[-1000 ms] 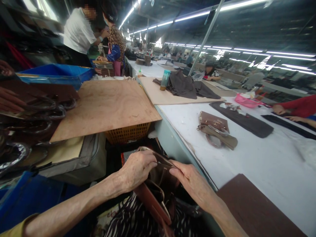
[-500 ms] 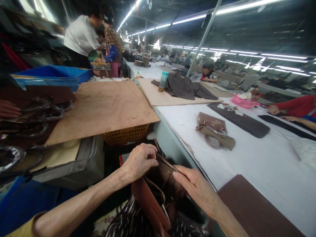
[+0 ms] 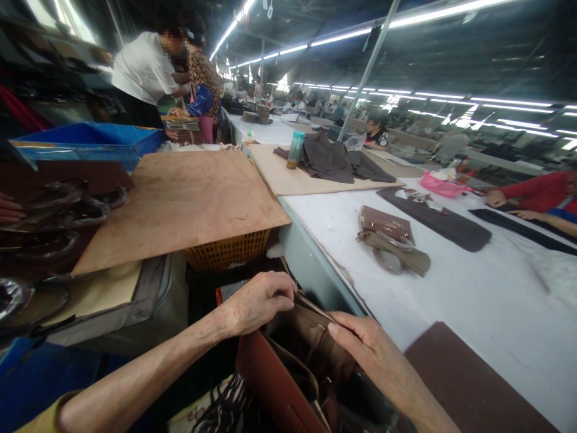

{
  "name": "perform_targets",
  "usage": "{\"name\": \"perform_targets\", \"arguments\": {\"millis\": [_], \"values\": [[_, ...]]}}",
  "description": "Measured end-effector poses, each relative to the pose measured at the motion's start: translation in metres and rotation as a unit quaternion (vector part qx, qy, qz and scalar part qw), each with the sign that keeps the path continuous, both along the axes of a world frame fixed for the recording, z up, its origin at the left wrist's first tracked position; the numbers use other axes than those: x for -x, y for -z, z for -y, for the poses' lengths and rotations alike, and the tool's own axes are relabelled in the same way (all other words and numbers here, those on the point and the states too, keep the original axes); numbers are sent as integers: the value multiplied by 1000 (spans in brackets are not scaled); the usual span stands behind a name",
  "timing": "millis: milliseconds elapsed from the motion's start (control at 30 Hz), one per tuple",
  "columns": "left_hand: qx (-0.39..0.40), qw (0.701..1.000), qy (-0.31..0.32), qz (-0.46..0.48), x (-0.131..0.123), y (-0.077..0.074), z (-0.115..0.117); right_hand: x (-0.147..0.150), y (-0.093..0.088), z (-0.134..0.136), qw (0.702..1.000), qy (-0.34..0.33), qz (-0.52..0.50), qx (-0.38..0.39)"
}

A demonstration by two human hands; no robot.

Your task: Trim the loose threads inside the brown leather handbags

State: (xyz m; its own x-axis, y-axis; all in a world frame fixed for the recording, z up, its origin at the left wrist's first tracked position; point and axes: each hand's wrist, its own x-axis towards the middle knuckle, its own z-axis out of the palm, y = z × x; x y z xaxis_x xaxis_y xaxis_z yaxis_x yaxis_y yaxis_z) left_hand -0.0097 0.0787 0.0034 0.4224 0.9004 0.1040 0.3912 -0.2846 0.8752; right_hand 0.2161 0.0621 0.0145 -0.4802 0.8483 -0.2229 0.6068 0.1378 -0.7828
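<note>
A brown leather handbag rests on my lap with its mouth open, showing a lighter brown lining and inner compartments. My left hand pinches the far rim of the bag between thumb and fingers. Along the same rim, further right, my right hand grips the edge with the thumb on the inside. Straps and clear plastic wrapping lie dark and partly hidden at the bag's lower right. Patterned black-and-white cloth shows beneath the bag.
On the white table lie a brown panel, a small brown bag piece with straps and dark fabric. A wooden board covers a yellow basket. Wrapped handles sit left. Co-workers stand behind; a red-sleeved person works right.
Both hands have shifted slightly right and down with the bag's rim, still holding it. The bag's brown front panel has turned a little, and the whole view has moved slightly.
</note>
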Motion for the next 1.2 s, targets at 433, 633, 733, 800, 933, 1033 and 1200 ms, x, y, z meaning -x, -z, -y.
{"name": "perform_targets", "arguments": {"millis": [433, 633, 733, 800, 933, 1033, 1200], "values": [[-60, 989, -42, -129, -7, 2, -1, -10, 4, 6, 997, 26, 74, -25], [-44, 986, -74, -142, -17, 0, -1, -11, 6, 7, 997, 10, 72, -30], [-38, 984, -90, -148, -20, 1, -1, -11, 6, 6, 997, 7, 66, -31], [-38, 983, -94, -150, -21, 2, -1, -11, 6, 6, 997, 6, 67, -32], [-39, 983, -97, -152, -22, 3, 0, -11, 5, 6, 997, 9, 71, -35], [-35, 983, -96, -152, -23, 2, 1, -12, 3, 6, 997, 14, 71, -38], [-25, 984, -96, -147, -25, -1, 3, -12, 1, 8, 996, 8, 76, -54]]}}
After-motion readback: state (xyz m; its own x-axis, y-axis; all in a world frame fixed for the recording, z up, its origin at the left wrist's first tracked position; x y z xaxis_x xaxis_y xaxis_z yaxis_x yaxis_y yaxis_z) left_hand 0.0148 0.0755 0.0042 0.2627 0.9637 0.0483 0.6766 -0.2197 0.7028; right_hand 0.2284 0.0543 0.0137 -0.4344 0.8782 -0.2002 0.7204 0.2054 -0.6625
